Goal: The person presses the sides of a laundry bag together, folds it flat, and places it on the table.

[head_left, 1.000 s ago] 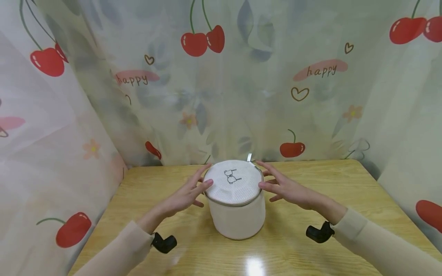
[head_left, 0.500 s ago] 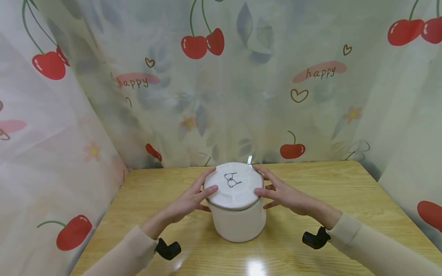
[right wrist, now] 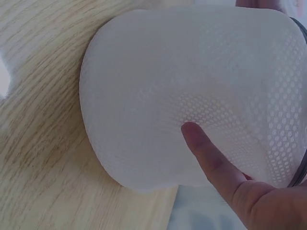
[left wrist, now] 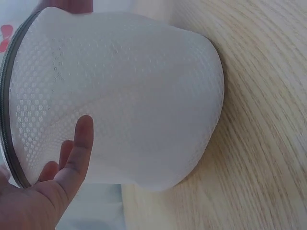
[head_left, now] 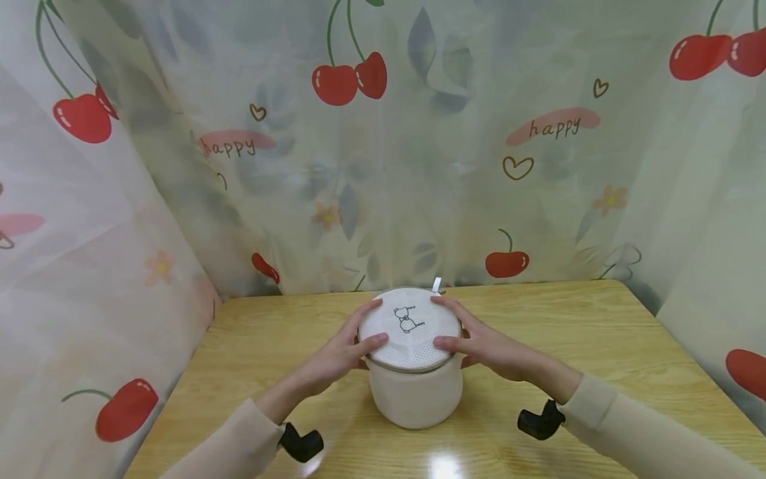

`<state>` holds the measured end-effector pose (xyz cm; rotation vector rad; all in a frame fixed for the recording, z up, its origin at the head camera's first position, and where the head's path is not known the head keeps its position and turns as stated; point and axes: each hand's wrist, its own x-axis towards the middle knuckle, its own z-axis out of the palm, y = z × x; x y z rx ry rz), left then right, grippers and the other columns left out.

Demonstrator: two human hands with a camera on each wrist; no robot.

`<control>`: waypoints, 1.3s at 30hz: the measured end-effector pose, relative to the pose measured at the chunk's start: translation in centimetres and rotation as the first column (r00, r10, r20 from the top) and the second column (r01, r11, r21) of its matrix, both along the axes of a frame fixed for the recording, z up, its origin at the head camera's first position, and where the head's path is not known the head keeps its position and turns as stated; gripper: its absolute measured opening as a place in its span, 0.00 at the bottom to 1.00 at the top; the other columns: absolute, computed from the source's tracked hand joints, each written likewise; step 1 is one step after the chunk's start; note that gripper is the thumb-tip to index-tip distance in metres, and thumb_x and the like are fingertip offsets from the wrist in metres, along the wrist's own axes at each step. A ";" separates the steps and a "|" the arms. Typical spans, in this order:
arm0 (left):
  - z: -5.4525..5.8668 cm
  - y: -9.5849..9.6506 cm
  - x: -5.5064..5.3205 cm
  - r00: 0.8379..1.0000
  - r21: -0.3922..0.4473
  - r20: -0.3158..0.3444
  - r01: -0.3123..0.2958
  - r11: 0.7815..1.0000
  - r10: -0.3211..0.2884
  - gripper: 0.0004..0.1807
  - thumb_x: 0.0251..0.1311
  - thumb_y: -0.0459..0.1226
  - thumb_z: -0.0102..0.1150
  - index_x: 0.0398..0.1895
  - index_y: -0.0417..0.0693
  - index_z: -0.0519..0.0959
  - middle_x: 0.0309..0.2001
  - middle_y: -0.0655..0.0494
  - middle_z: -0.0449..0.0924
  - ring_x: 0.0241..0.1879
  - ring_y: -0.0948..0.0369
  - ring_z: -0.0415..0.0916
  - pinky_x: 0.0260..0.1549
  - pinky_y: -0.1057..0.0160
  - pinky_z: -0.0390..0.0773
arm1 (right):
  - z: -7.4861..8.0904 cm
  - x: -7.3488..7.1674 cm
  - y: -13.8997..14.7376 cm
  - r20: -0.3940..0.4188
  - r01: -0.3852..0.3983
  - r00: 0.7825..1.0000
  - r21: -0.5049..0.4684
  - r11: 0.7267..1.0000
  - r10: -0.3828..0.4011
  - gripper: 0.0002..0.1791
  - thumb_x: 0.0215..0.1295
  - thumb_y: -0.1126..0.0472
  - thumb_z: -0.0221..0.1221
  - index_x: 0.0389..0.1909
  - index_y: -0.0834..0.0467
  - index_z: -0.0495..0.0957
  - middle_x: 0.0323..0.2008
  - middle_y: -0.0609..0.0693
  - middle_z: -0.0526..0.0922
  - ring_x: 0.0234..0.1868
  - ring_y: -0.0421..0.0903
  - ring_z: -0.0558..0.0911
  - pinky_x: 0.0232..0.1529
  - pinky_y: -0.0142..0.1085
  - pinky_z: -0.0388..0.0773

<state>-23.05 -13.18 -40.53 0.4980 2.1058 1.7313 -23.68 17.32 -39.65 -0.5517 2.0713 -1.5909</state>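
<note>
Head view: the white mesh bag stands upright on the worktop; the left hand and right hand hold its left and right sides, each grip curled round it. Left wrist: fingers lie near the dark zip. Right wrist: a fingertip presses the bag.
</note>
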 end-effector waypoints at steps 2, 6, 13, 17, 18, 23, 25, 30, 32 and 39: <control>-0.2 0.2 0.0 1.000 0.008 0.005 -0.006 1.000 0.006 0.41 0.76 0.46 0.59 0.84 0.63 0.50 0.82 0.43 0.41 0.61 0.49 0.74 0.52 0.51 0.82 | -0.3 0.0 -0.1 0.007 0.005 1.000 -0.017 1.000 -0.005 0.48 0.74 0.50 0.63 0.84 0.41 0.43 0.82 0.59 0.42 0.69 0.63 0.70 0.56 0.56 0.80; -0.8 0.8 0.1 1.000 0.019 0.008 -0.016 1.000 0.016 0.41 0.74 0.45 0.62 0.83 0.63 0.51 0.81 0.43 0.43 0.65 0.47 0.70 0.54 0.49 0.80 | -0.9 0.1 -0.3 0.024 0.018 1.000 -0.046 0.999 -0.017 0.49 0.71 0.53 0.65 0.83 0.43 0.44 0.80 0.60 0.44 0.66 0.60 0.73 0.55 0.53 0.80; -2.4 1.8 -0.1 1.000 0.063 0.021 -0.012 0.998 0.011 0.43 0.72 0.40 0.65 0.82 0.62 0.52 0.79 0.42 0.46 0.63 0.47 0.71 0.54 0.51 0.78 | -1.9 0.1 -0.6 0.049 0.064 0.997 -0.053 0.997 -0.061 0.51 0.66 0.57 0.69 0.81 0.46 0.46 0.78 0.62 0.47 0.63 0.59 0.72 0.51 0.48 0.80; -2.8 2.1 -0.2 0.999 0.066 0.025 -0.038 0.997 0.036 0.43 0.70 0.41 0.67 0.82 0.62 0.54 0.78 0.40 0.49 0.58 0.49 0.75 0.50 0.53 0.79 | -2.3 -0.1 -0.6 0.057 0.085 0.995 -0.051 0.995 -0.082 0.51 0.66 0.58 0.69 0.81 0.46 0.47 0.77 0.62 0.47 0.63 0.59 0.72 0.51 0.48 0.80; -2.8 2.2 -0.3 0.999 0.066 0.026 -0.043 0.997 0.041 0.44 0.69 0.41 0.67 0.82 0.61 0.54 0.78 0.39 0.50 0.58 0.49 0.76 0.50 0.54 0.80 | -2.4 -0.1 -0.6 0.058 0.089 0.995 -0.052 0.995 -0.086 0.51 0.66 0.59 0.69 0.81 0.46 0.47 0.77 0.62 0.47 0.63 0.59 0.72 0.51 0.48 0.80; -3.0 2.4 -0.3 0.998 0.059 0.024 -0.054 0.997 0.053 0.45 0.68 0.40 0.69 0.82 0.58 0.54 0.78 0.38 0.50 0.60 0.49 0.74 0.51 0.55 0.79 | -2.6 -0.2 -0.4 0.065 0.091 0.994 -0.059 0.994 -0.087 0.52 0.65 0.60 0.69 0.81 0.47 0.47 0.77 0.63 0.46 0.62 0.59 0.73 0.51 0.47 0.80; -3.0 2.3 -0.3 0.998 0.049 0.019 -0.056 0.997 0.055 0.45 0.68 0.41 0.69 0.82 0.57 0.54 0.78 0.38 0.50 0.61 0.48 0.73 0.52 0.55 0.78 | -2.6 -0.3 -0.4 0.063 0.085 0.995 -0.055 0.995 -0.081 0.51 0.66 0.59 0.70 0.82 0.46 0.47 0.78 0.62 0.44 0.63 0.59 0.72 0.52 0.47 0.80; -2.9 1.8 -0.5 0.997 -0.015 -0.004 -0.079 0.997 0.079 0.44 0.69 0.45 0.67 0.82 0.59 0.55 0.79 0.38 0.49 0.64 0.46 0.70 0.52 0.52 0.78 | -2.4 -0.2 0.2 0.037 0.069 0.997 -0.022 0.997 -0.068 0.51 0.68 0.56 0.69 0.82 0.44 0.46 0.78 0.63 0.49 0.65 0.58 0.72 0.54 0.47 0.79; -2.7 1.5 -0.7 0.995 -0.045 -0.014 -0.096 0.994 0.096 0.42 0.71 0.48 0.65 0.82 0.60 0.55 0.79 0.38 0.49 0.64 0.45 0.70 0.52 0.51 0.79 | -2.3 -0.2 0.6 0.021 0.065 0.998 -0.011 0.998 -0.064 0.51 0.69 0.54 0.68 0.83 0.44 0.45 0.75 0.65 0.55 0.64 0.58 0.74 0.54 0.47 0.79; -2.1 0.8 -2.7 0.988 -0.100 -0.034 -0.151 0.983 0.149 0.36 0.76 0.50 0.58 0.82 0.62 0.57 0.68 0.36 0.63 0.58 0.47 0.74 0.52 0.48 0.82 | -1.6 0.2 1.4 0.001 0.067 0.998 0.050 0.997 -0.067 0.50 0.71 0.51 0.66 0.83 0.43 0.44 0.70 0.67 0.62 0.61 0.58 0.77 0.54 0.50 0.81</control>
